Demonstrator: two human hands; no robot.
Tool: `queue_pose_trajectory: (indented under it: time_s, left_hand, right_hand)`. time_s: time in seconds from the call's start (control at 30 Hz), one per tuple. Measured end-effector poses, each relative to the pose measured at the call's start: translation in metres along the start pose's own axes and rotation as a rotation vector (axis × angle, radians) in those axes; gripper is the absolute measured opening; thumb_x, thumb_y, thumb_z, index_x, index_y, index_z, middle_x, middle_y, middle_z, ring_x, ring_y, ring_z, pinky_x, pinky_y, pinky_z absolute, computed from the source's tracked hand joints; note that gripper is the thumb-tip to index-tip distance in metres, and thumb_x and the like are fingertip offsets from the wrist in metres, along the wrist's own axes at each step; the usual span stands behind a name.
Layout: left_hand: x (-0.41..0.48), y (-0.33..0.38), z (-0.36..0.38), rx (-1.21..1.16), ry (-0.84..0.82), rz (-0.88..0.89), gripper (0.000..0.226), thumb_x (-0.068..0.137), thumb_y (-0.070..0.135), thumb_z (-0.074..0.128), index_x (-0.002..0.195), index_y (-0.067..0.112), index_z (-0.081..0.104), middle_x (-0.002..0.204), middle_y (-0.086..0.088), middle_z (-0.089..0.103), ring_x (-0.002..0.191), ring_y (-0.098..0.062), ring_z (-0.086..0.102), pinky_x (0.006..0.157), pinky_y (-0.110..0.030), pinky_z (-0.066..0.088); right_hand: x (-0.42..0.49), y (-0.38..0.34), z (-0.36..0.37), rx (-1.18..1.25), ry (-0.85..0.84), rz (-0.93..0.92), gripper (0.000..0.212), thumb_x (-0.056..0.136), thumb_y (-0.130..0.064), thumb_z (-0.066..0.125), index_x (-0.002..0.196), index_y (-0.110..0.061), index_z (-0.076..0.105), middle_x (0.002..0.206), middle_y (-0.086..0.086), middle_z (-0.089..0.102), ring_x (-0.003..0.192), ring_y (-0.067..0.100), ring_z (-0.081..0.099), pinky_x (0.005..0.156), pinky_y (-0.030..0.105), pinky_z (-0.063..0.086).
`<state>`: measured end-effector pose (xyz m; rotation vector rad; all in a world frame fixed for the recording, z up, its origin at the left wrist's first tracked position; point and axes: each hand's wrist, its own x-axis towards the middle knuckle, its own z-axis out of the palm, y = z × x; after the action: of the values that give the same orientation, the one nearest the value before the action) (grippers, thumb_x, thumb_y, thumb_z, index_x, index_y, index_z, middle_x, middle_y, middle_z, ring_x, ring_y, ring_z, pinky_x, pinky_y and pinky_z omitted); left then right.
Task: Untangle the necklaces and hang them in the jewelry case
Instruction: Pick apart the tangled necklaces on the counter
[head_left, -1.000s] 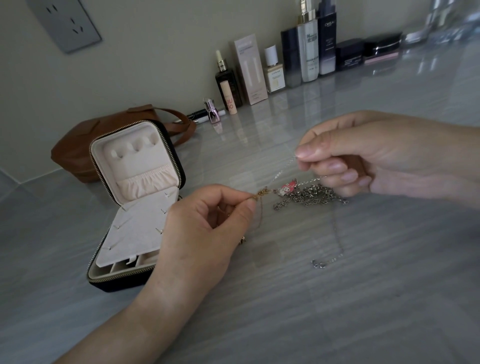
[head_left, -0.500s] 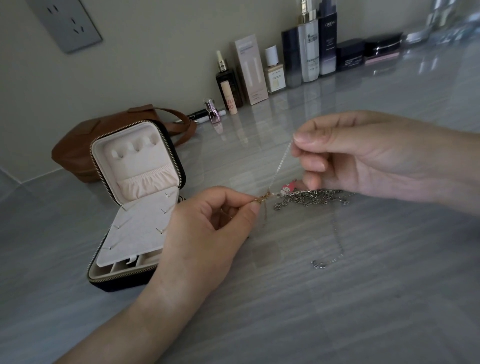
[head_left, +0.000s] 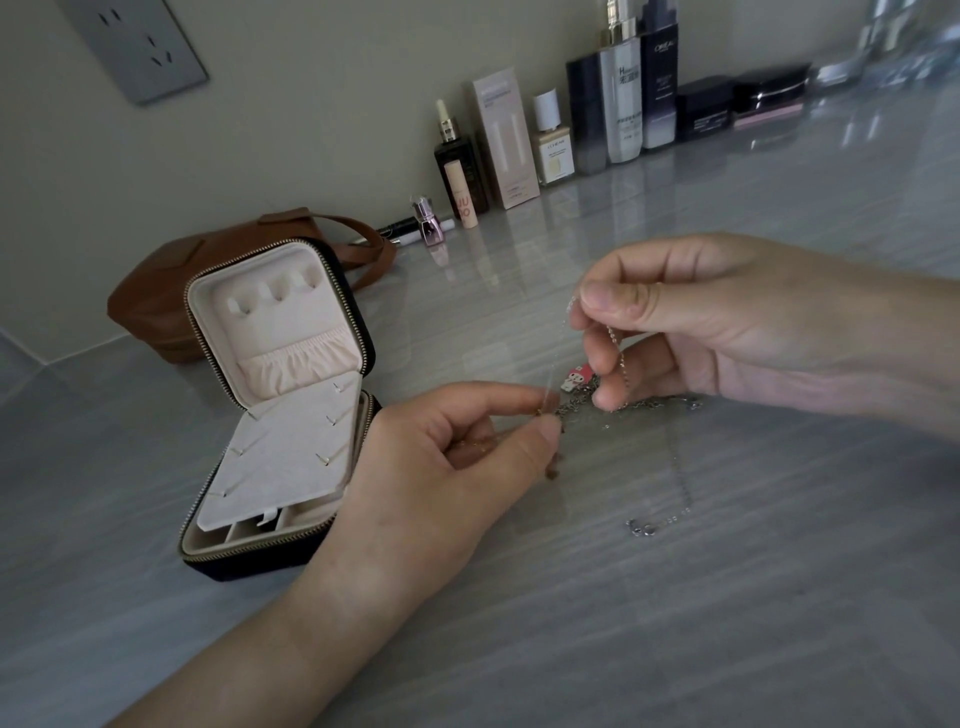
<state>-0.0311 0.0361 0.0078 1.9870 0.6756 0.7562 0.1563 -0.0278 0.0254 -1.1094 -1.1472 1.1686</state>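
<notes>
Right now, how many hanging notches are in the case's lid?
3, in a row across the top of the lid: left notch, middle notch, right notch. All empty.

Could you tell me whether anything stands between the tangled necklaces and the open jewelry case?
Only the left hand, pinching the tangled necklaces, lies between them and the jewelry case, whose lid stands open; nothing else visible does.

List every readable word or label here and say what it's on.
"JU DO": peach tube.
"H", rest blurred: silver bottle.
"OREAL", partly legible: tall dark bottle.
Too small to read: cream bottle, pink box, black jar.
</notes>
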Motion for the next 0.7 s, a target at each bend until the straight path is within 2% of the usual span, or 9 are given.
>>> queue_pose_trajectory:
  time_s: [0.07, 0.17, 0.23, 0.33, 0.4, 0.57, 0.7]
  left_hand:
    - [0.0006, -0.0007, 0.0004, -0.017, 0.021, -0.003, 0.026, 0.062, 0.042, 0.065, 0.075, 0.022, 0.076, 0.048, 0.002, 0.04, 0.044, -0.007, 0.031, 0.042, -0.017, 0.028]
    - [0.0013, -0.0012, 0.0001, -0.003, 0.038, -0.027, 0.025, 0.06, 0.043, 0.065, 0.076, 0.025, 0.073, 0.051, -0.005, 0.045, 0.046, -0.012, 0.035, 0.043, -0.02, 0.03]
    - [0.0009, -0.0008, 0.0001, 0.007, 0.033, -0.048, 0.018, 0.068, 0.04, 0.067, 0.077, 0.025, 0.071, 0.053, -0.013, 0.047, 0.049, -0.018, 0.036, 0.045, -0.024, 0.031]
    - [0.0009, 0.0003, -0.0002, 0.002, 0.022, -0.082, 0.004, 0.073, 0.024, 0.068, 0.077, 0.023, 0.069, 0.061, -0.027, 0.051, 0.051, -0.019, 0.038, 0.045, -0.025, 0.031]
    - [0.0008, -0.0011, -0.0002, 0.001, 0.012, -0.083, 0.004, 0.074, 0.021, 0.067, 0.076, 0.023, 0.068, 0.066, -0.027, 0.054, 0.053, -0.019, 0.041, 0.046, -0.024, 0.033]
    - [0.0009, -0.0025, 0.0002, -0.023, -0.007, -0.081, 0.008, 0.071, 0.018, 0.066, 0.075, 0.024, 0.069, 0.062, -0.023, 0.055, 0.055, -0.02, 0.044, 0.049, -0.026, 0.035]
    - [0.0011, -0.0038, 0.0004, -0.025, -0.002, -0.077, 0.01, 0.069, 0.021, 0.066, 0.076, 0.025, 0.071, 0.06, -0.021, 0.054, 0.054, -0.019, 0.042, 0.047, -0.022, 0.036]
  right_hand:
    - [-0.0001, 0.0, -0.0003, -0.01, 0.009, -0.001, 0.017, 0.065, -0.029, 0.063, 0.072, -0.014, 0.066, 0.064, 0.007, 0.064, 0.057, 0.021, 0.068, 0.057, 0.025, 0.056]
    - [-0.0004, 0.0004, 0.0001, -0.02, 0.006, -0.003, 0.016, 0.064, -0.03, 0.064, 0.071, -0.016, 0.067, 0.065, 0.006, 0.064, 0.058, 0.021, 0.068, 0.057, 0.026, 0.056]
    - [-0.0007, 0.0, 0.0007, -0.031, -0.011, -0.005, 0.015, 0.063, -0.03, 0.065, 0.072, -0.018, 0.069, 0.066, 0.006, 0.065, 0.06, 0.021, 0.068, 0.059, 0.027, 0.057]
    - [-0.0015, -0.0009, 0.0008, -0.049, -0.037, -0.001, 0.015, 0.066, -0.024, 0.064, 0.078, -0.016, 0.07, 0.067, 0.005, 0.066, 0.062, 0.019, 0.069, 0.062, 0.026, 0.057]
    - [-0.0019, -0.001, 0.001, -0.052, -0.044, -0.005, 0.016, 0.067, -0.021, 0.063, 0.08, -0.015, 0.069, 0.068, 0.005, 0.066, 0.063, 0.019, 0.068, 0.062, 0.025, 0.057]
    - [-0.0023, -0.0004, 0.0011, -0.077, -0.047, -0.02, 0.014, 0.065, -0.022, 0.065, 0.076, -0.019, 0.074, 0.067, 0.004, 0.066, 0.061, 0.016, 0.066, 0.058, 0.023, 0.054]
    - [-0.0034, -0.0012, 0.0005, -0.153, -0.007, -0.027, 0.017, 0.063, -0.026, 0.066, 0.076, -0.02, 0.075, 0.055, -0.003, 0.054, 0.049, 0.008, 0.049, 0.049, 0.02, 0.046]
